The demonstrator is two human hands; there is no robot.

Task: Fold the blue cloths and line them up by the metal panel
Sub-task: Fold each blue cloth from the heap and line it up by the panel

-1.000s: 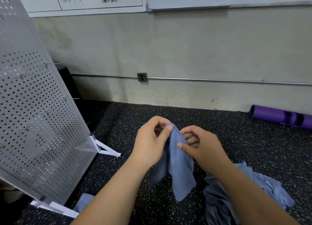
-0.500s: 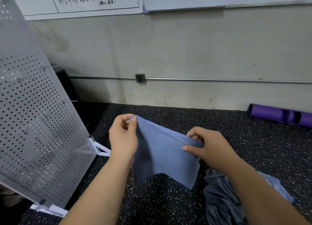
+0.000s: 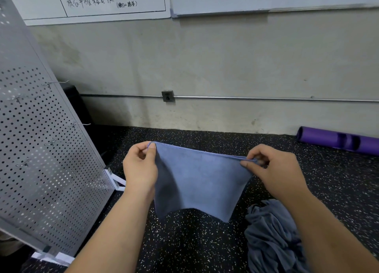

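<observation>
A blue cloth [image 3: 196, 182] hangs spread out in the air above the speckled black floor [image 3: 184, 242]. My left hand [image 3: 140, 166] pinches its upper left corner between thumb and forefinger. My right hand [image 3: 274, 170] pinches the upper right corner, so the top edge is stretched taut between them. The lower edge hangs free. A crumpled heap of blue-grey cloths [image 3: 272, 238] lies on the floor at the lower right, partly hidden by my right forearm. The perforated metal panel [image 3: 41, 149] leans on the left.
The panel stands on white feet [image 3: 117, 180] and carries small wire hooks. A purple rolled mat [image 3: 338, 140] lies along the wall at the far right. A black object [image 3: 75, 102] sits behind the panel. A pipe with a socket [image 3: 167, 95] runs along the wall.
The cloth was bunched between both hands close together. My hands have moved apart, left hand leftward and right hand rightward, and the cloth is now pulled out flat between them.
</observation>
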